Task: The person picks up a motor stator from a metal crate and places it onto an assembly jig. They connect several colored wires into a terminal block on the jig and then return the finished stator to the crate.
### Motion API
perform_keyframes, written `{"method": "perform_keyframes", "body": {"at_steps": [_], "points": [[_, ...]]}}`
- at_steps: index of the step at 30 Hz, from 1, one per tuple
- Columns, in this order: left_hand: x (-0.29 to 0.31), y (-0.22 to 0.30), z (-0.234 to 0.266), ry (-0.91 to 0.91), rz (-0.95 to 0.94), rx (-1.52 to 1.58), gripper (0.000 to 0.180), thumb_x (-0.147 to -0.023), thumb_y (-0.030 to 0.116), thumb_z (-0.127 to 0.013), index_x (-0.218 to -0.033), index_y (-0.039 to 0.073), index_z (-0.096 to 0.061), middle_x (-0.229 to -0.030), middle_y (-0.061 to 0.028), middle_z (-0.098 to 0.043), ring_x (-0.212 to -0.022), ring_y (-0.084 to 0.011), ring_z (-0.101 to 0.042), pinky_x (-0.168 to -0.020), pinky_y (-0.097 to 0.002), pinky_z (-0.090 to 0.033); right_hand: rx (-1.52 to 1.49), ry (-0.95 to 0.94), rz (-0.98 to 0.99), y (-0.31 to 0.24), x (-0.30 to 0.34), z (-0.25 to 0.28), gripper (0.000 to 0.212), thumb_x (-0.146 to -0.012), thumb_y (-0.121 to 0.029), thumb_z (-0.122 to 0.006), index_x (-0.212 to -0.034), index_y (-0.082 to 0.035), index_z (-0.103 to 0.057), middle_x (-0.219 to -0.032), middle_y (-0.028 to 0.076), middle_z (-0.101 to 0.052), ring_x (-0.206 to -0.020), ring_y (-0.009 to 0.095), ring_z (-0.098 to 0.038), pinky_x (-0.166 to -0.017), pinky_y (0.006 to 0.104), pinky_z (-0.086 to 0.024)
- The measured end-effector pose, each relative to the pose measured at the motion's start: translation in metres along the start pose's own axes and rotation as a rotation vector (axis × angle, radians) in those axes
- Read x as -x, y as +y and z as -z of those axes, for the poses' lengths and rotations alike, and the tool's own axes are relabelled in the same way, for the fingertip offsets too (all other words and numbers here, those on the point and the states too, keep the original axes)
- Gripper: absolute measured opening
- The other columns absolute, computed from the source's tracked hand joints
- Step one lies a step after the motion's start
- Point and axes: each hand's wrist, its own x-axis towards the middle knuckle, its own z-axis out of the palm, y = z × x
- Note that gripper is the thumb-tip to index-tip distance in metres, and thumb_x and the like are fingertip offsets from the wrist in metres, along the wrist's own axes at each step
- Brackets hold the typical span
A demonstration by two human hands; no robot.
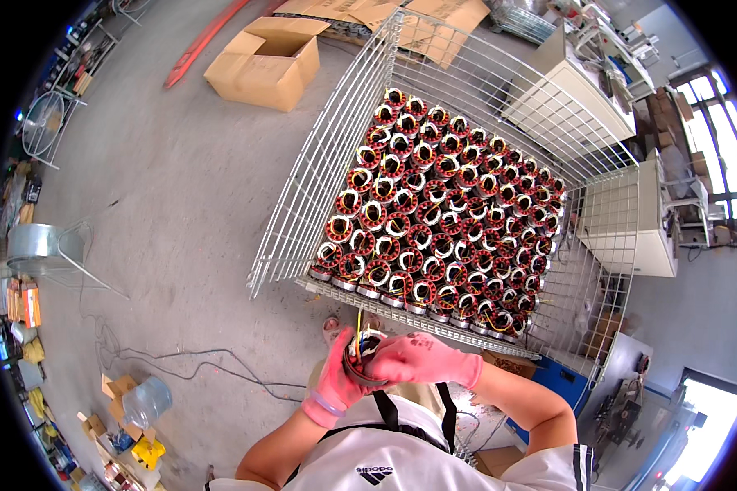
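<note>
Both of my hands wear pink gloves and meet in front of my body, just short of the wire cage. My left hand (336, 383) is closed around the side of a motor stator (363, 347), whose yellow and blue lead wires stick up. From the other side my right hand (424, 360) grips the same stator, its fingers over the rim. The gloves hide much of its body. Beyond my hands, rows of similar stators (420, 237) with red rings, white bindings and dark centres stand upright in the wire cage (291, 209).
An open cardboard box (262, 69) sits on the floor at the far left of the cage. Cables (196, 353) trail over the floor on my left, near a clear water jug (146, 402). Beige cabinets (577, 90) stand along the right.
</note>
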Motion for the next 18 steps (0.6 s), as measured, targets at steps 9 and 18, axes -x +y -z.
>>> {"method": "perform_keyframes", "body": {"at_steps": [9, 18], "points": [[-0.031, -0.032, 0.068, 0.073, 0.147, 0.421, 0.065, -0.09, 0.065, -0.038, -0.126, 0.013, -0.054, -0.125, -0.0088, -0.059, -0.113, -0.0296, -0.057, -0.092, -0.0515, -0.049, 0.364, 0.049, 0.031, 0.1, -0.049, -0.027, 0.036, -0.078, -0.038, -0.067, -0.098, -0.007, -0.064, -0.107, 0.01, -0.057, -0.098, 0.033, -0.058, -0.082, 0.0415, -0.048], [0.025, -0.168, 0.191, 0.548, 0.157, 0.286, 0.043, -0.099, 0.041, -0.043, -0.13, 0.011, -0.043, -0.125, -0.0128, -0.054, -0.115, -0.0283, -0.054, -0.101, -0.0479, -0.045, 0.647, 0.751, -0.42, 0.304, -0.224, 0.019, 0.028, -0.08, -0.03, -0.066, -0.095, -0.007, -0.062, -0.102, 0.012, -0.058, -0.095, 0.032, -0.06, -0.078, 0.0423, -0.051]]}}
